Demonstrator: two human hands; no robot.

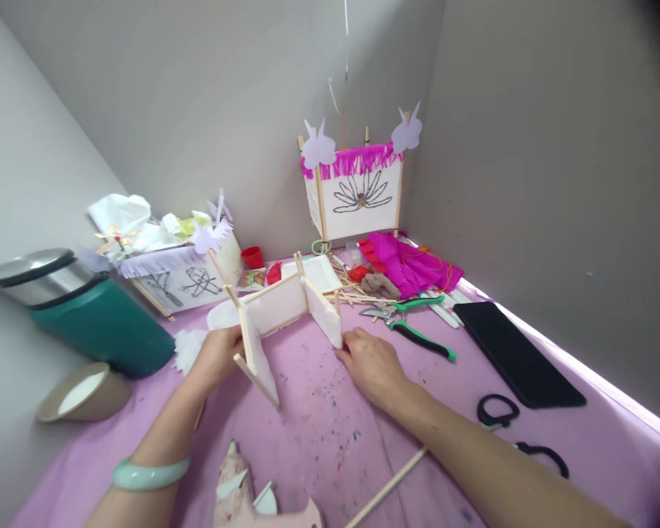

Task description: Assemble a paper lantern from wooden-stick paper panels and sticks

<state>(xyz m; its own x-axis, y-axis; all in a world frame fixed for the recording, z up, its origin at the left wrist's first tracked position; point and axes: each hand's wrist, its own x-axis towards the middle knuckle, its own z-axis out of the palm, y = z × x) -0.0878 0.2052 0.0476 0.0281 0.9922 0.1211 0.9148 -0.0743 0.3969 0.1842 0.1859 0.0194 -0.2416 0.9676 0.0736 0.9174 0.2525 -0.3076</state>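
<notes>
A white paper frame with wooden stick edges [278, 306] stands on the pink cloth, its panels folded into an open-sided shape. My left hand [218, 357] grips it at the left panel, the fingertips hidden behind that panel. On the other side, my right hand [371, 363] pinches the lower corner of the right panel. A loose stick [388, 487] lies under my right forearm. Near the bottom edge sits a pale pink glue gun [242, 491], partly cut off by the picture.
Green-handled pruners [412, 323], a black phone [520, 356] and black-handled scissors [498, 412] lie at right. A white lantern [360, 194] hangs or stands behind, beyond sticks and magenta paper [407, 264]. At left are a decorated box [181, 279], a green bottle [104, 323] and a tilted cup [110, 392].
</notes>
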